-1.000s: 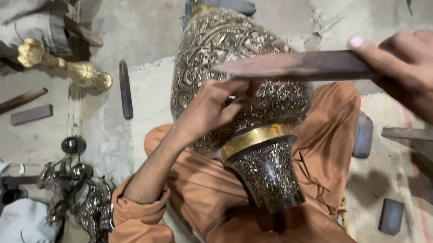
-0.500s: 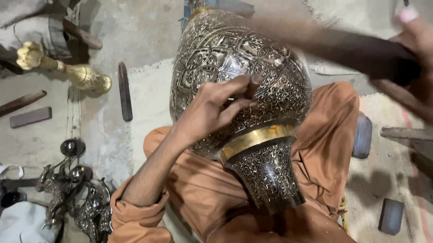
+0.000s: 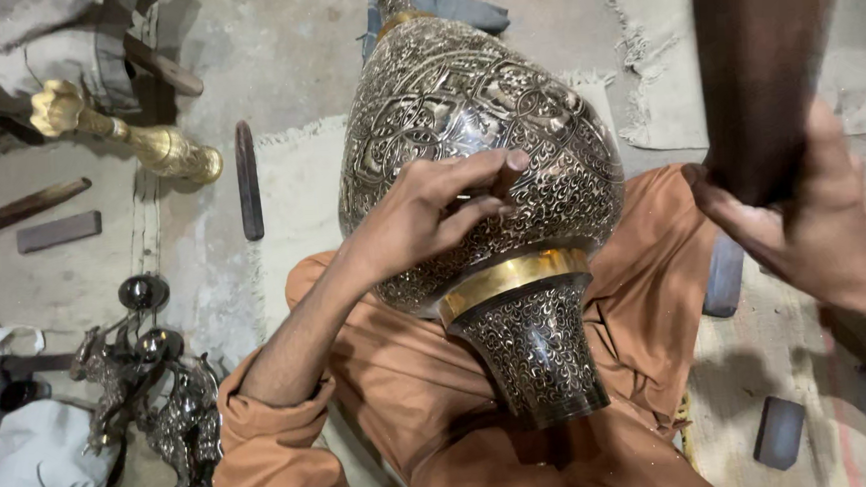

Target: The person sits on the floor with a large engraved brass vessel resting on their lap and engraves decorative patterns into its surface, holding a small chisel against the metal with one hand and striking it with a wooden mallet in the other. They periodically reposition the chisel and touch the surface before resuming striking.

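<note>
left hand (image 3: 431, 213) pinching a small punch (image 3: 505, 174) on the vase (image 3: 476, 121), right hand (image 3: 802, 221) gripping & lifting the wood mallet (image 3: 758, 63); next strike prob needs good aim

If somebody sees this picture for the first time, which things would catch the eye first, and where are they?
First, the large engraved silver-coloured metal vase with a gold band, lying across the orange-clothed lap at the centre. The left hand rests on its belly, holding a small dark tool against the surface. At the upper right, the right hand grips a dark wooden bar raised upright, and a golden metal piece lies on the floor at the upper left.
</note>
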